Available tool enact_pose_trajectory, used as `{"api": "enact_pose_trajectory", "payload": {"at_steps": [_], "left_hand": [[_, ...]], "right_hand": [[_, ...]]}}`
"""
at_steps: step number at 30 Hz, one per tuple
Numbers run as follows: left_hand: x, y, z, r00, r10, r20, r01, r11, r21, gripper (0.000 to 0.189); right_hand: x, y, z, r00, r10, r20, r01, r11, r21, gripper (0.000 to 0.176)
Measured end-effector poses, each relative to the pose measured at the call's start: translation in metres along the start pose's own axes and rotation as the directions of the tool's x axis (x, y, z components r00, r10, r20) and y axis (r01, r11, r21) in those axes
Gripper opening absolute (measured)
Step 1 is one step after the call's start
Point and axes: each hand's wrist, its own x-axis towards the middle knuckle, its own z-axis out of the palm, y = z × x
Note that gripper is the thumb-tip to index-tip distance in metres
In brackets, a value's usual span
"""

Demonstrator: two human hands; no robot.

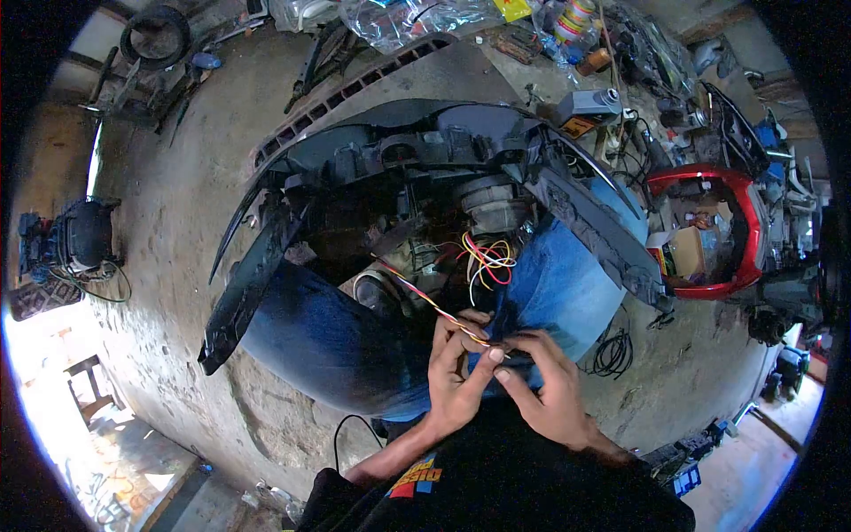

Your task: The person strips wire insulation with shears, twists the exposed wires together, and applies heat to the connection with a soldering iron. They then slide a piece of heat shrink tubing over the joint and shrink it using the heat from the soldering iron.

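A twisted bundle of red, yellow and white wires [436,308] runs down from a dark vehicle fairing [390,146] into my hands. My left hand [461,372] is closed, pinching the wires near their end. Close beside it, my right hand [542,381] has its thumb and fingers closed at the same wire end; the tip itself is hidden between the fingers. Beyond my hands, a loose coil of red, yellow and white wires [487,260] hangs by a round grey part [492,204] inside the fairing. The fairing lies across my legs in blue jeans [567,284].
On the right stands a red body panel [752,235] around a cardboard box [687,254]. A grey and black box [588,111], plastic bags [417,22] and other parts lie at the back. A black cable coil [613,353] rests on the concrete floor [168,266]. A tyre [155,35] is at the upper left.
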Motion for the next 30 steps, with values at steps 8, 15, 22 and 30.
{"api": "enact_pose_trajectory", "payload": {"at_steps": [8, 15, 22, 30], "left_hand": [[-0.014, 0.007, 0.017, 0.975, -0.131, -0.182, 0.095, 0.977, -0.192, 0.015], [0.006, 0.017, -0.001, 0.979, -0.161, 0.127, 0.181, 0.97, -0.165, 0.014], [0.018, 0.0, -0.022, 0.964, -0.029, 0.264, 0.044, 0.998, -0.051, 0.015], [0.011, 0.013, 0.002, 0.991, -0.112, 0.07, 0.115, 0.992, -0.048, 0.021]], "right_hand": [[-0.005, 0.012, 0.006, 0.997, -0.04, -0.066, 0.035, 0.997, -0.075, 0.012], [0.001, 0.003, 0.0, 0.741, 0.434, 0.513, -0.595, 0.069, 0.801, 0.018], [-0.005, 0.031, 0.004, 0.673, 0.158, 0.722, -0.636, -0.375, 0.675, 0.023], [0.01, -0.005, -0.011, 0.999, 0.043, 0.008, -0.043, 0.998, -0.035, 0.021]]}}
